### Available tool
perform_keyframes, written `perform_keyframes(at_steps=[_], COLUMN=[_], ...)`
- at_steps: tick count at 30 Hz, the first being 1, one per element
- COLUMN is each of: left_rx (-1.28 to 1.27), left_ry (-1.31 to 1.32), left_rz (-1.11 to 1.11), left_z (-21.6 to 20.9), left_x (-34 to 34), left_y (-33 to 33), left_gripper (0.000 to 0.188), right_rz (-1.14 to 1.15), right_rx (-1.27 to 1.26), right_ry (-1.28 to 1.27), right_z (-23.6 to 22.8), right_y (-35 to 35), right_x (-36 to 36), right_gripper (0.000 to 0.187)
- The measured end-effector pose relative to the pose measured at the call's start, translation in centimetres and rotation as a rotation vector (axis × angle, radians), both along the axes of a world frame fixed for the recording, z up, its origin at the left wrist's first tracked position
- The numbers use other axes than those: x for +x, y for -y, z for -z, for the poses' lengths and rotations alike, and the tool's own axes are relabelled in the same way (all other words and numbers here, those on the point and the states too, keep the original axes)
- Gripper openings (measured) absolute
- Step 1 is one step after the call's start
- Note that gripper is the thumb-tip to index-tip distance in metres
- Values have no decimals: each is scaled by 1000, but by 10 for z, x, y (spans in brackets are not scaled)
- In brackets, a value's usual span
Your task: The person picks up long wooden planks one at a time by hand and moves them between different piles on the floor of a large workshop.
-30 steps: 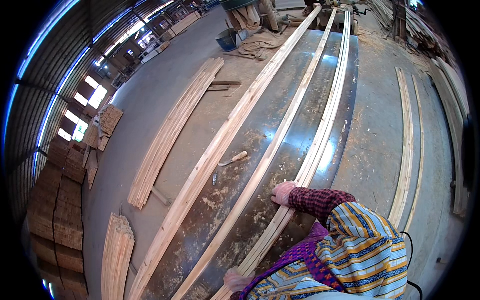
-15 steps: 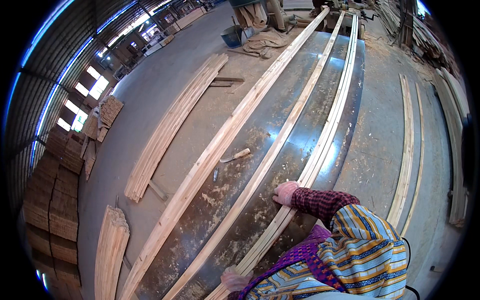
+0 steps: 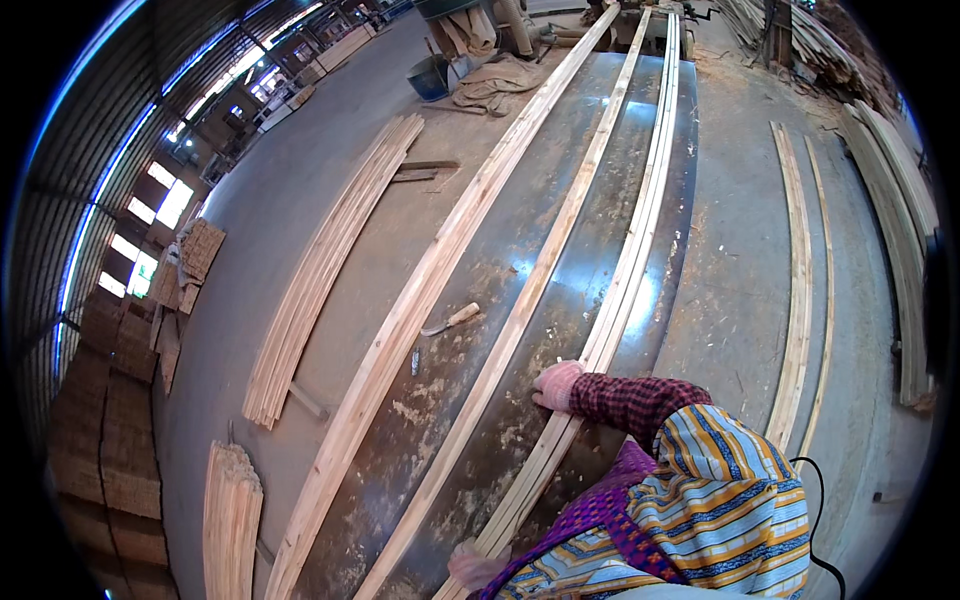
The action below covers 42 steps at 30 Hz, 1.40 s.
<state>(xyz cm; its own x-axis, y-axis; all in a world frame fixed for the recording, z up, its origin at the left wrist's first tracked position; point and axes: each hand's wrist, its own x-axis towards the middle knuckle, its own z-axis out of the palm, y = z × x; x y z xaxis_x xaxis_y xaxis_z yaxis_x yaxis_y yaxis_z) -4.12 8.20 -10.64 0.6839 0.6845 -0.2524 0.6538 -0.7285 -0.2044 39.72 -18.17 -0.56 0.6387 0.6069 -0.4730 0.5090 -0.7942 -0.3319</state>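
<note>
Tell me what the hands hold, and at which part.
Both hands, right and left, rest on the near end of the long strips. Whether they grip them cannot be told.

Both hands gloved, pale pink knit: right glove, left glove. Right sleeve dark red-and-black check. Over it a loose top striped yellow, blue, orange, white. Purple patterned fabric underneath, running to the left arm. Thin black cable beside the top.
</note>
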Motion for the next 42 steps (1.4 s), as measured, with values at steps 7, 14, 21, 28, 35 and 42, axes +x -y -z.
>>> perform_keyframes(at_steps=[7,14,21,28,35,42], left_rx=[54,-48,-92,-53,-75,-189], left_ry=[333,341,327,284,259,189], left_rz=[250,214,208,199,190,76], left_z=[-46,-69,-83,-75,-85,-100], left_x=[15,21,28,19,37,46], left_y=[33,41,47,51,47,50], left_gripper=[79,78,71,81,74,61], right_rz=[31,25,30,5,61,-221], right_rx=[26,33,64,95,-143,-239], right_ry=[-9,31,4,89,317,510], right_z=[-1,0,-5,-15,-16,27], right_y=[6,7,6,17,14,-32], right_x=[1,-1,-1,66,182,197], right_gripper=[46,46,44,35,36,31])
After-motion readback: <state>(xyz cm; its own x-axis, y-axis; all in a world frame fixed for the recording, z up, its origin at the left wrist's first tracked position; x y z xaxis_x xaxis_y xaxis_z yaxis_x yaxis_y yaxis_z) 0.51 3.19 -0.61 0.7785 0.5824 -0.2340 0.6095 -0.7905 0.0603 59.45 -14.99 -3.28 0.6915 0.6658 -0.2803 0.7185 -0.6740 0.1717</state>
